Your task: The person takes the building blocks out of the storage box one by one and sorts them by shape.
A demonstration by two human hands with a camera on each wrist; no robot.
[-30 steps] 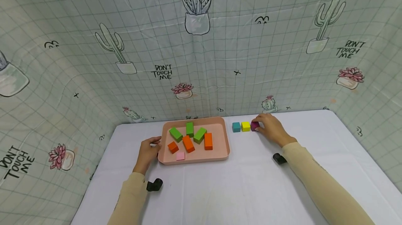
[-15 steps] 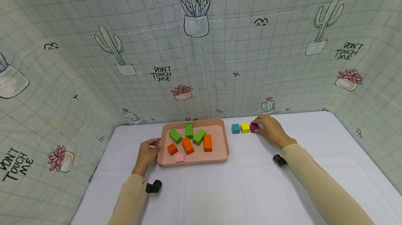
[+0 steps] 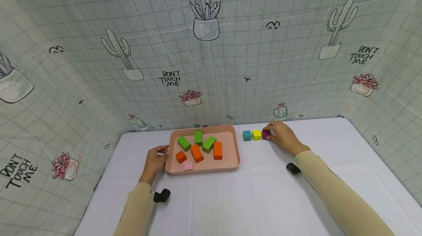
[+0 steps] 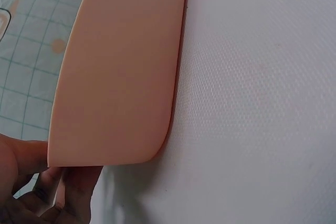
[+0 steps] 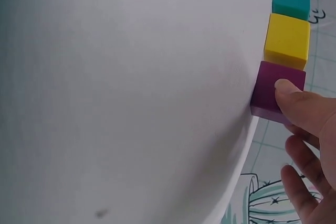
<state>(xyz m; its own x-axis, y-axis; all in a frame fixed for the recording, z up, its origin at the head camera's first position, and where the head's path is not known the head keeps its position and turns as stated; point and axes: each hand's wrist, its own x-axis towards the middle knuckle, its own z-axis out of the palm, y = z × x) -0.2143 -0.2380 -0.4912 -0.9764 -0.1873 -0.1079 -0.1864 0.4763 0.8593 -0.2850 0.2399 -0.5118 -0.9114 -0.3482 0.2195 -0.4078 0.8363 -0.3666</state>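
Note:
My right hand (image 3: pixel 284 137) pinches a purple cube (image 5: pixel 265 87) between thumb and fingers, with the thumb across one of its faces. That cube sits at the end of a row, beside a yellow cube (image 3: pixel 256 135) and then a teal cube (image 3: pixel 247 135). At the other side, my left hand (image 3: pixel 155 163) holds the left end of a shallow pink tray (image 3: pixel 230 163). In the left wrist view the thumb is at the tray's rim and the fingers lie against its end wall; part of the grip is hidden.
Inside the tray lie several loose blocks: green ones such as the green block (image 3: pixel 198 138), orange ones such as the orange block (image 3: pixel 218 150), and a pink block (image 3: pixel 188 165). A printed cloth backdrop (image 3: pixel 230 56) rises behind the white table (image 3: pixel 237 203).

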